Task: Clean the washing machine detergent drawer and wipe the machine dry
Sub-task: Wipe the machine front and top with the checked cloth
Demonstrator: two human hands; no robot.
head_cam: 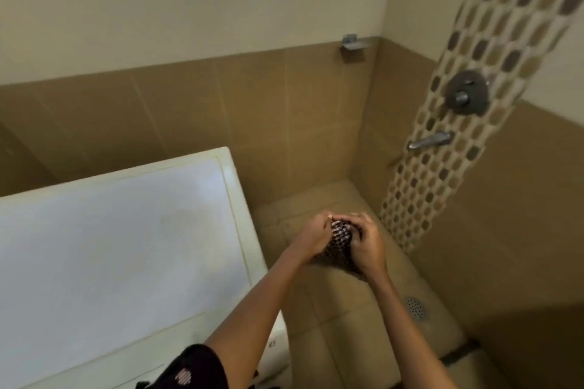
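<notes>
A dark cloth with a pale checked pattern (340, 240) is bunched between both my hands, out over the tiled floor to the right of the washing machine. My left hand (313, 235) grips its left side and my right hand (368, 241) grips its right side, fingers curled round the fabric. The white washing machine (110, 246) fills the lower left, its flat lid shut. The detergent drawer is not in sight.
Tan wall tiles stand behind the machine. A shower mixer knob (466, 95) and a tap spout (429, 140) stick out of the mosaic strip on the right wall. A round floor drain (416, 307) lies under my right forearm. A metal bracket (353, 43) sits in the corner.
</notes>
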